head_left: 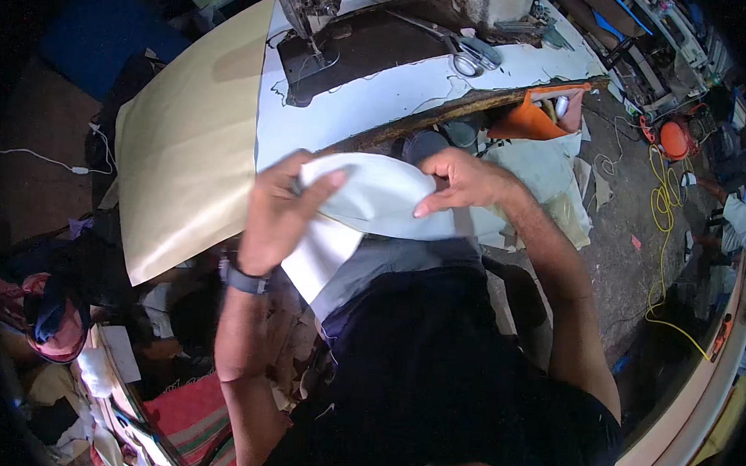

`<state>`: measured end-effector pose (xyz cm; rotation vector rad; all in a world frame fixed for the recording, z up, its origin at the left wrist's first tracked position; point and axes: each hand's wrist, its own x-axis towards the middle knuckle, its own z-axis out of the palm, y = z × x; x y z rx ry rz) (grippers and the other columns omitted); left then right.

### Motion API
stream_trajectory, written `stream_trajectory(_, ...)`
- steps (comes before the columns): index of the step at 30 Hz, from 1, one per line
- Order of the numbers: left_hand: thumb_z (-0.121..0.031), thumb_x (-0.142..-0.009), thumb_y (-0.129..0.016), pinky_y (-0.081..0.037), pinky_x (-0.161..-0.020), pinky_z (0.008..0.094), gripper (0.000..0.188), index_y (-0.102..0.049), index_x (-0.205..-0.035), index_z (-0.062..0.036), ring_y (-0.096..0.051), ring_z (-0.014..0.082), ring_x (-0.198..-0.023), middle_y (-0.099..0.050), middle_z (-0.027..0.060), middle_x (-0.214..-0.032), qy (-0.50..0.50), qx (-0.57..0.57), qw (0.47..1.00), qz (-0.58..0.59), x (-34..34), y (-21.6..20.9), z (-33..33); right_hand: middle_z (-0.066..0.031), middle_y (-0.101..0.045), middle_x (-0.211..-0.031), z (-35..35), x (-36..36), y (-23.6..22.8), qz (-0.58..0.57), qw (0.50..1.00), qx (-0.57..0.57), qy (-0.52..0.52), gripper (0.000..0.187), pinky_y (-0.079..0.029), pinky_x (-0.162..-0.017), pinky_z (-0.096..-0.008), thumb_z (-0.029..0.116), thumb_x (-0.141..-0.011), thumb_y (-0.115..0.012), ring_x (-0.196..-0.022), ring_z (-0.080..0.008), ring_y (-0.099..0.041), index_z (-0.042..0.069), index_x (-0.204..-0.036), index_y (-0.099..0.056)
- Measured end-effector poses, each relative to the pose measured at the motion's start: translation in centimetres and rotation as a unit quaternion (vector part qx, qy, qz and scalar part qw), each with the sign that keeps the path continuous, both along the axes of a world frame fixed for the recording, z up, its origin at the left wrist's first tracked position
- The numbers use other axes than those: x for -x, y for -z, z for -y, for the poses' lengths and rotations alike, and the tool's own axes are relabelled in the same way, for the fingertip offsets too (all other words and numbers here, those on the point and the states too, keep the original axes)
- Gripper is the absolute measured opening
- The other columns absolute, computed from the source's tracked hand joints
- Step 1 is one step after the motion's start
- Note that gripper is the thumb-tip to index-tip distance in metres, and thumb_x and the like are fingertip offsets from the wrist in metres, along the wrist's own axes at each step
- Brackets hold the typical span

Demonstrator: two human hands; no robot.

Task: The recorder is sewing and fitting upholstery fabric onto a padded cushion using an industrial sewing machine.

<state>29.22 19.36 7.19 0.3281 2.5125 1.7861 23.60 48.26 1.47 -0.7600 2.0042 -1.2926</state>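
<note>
Above my lap, in front of the table edge, I hold a white, smooth, flexible sheet [384,187] that looks like vinyl or leather, its upper edge curved. My left hand [283,207], with a dark band on the wrist, grips its left end with the thumb on top; motion blurs the fingers a little. The right end is pinched between thumb and fingers of my right hand [460,183]. A paler flap [326,252] hangs below the left hand onto my lap. Beyond my hands a sewing machine [312,19] stands on the white tabletop [328,121].
Scissors [466,62] lie beside the machine. A beige sheet [192,139] drapes over the table's left side. Under the front edge hangs an orange pouch [527,119]. On the floor at right runs a yellow cable [665,206]; a red striped cloth [190,417] lies at lower left.
</note>
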Motion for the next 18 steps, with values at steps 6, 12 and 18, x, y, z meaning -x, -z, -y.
stream_trajectory(6,-0.027,-0.097,-0.071,-0.042,-0.063,0.0252,0.026,-0.07,-0.094,-0.001,-0.053,0.0072,-0.07,-0.059,-0.0035,-0.078,-0.115,0.087,0.989,-0.039,1.2,-4.1,9.2,-0.0029,-0.073,-0.087,-3.0,1.3,6.6,0.038,0.998,0.011,-0.039,0.034,-0.05,-0.07,-0.0268,0.026,-0.087,-0.082,-0.077,-0.0077,-0.062,0.001,-0.108,-0.075)
stream_trajectory(12,-0.023,-0.101,-0.063,-0.048,-0.091,0.0301,0.033,-0.066,-0.119,0.0042,-0.062,0.0154,-0.098,-0.07,0.0091,-0.109,-0.213,0.088,0.973,-0.033,0.2,-9.5,17.7,0.0029,-0.05,-0.068,-1.3,4.9,2.7,0.008,0.999,0.047,-0.01,0.041,-0.04,-0.055,-0.0306,0.044,-0.097,-0.067,-0.062,-0.0094,-0.049,0.005,-0.085,-0.065)
stream_trajectory(18,-0.033,-0.103,-0.057,-0.045,-0.108,0.0387,0.052,-0.055,-0.141,0.0027,-0.054,0.0331,-0.13,-0.051,0.0239,-0.146,-0.227,0.384,0.891,-0.083,-0.8,-11.1,24.8,-0.0068,-0.074,-0.094,-1.5,4.3,0.9,0.023,0.984,0.163,0.068,0.038,-0.054,-0.076,-0.031,0.037,-0.092,-0.075,-0.084,-0.0129,-0.066,0.001,-0.104,-0.072)
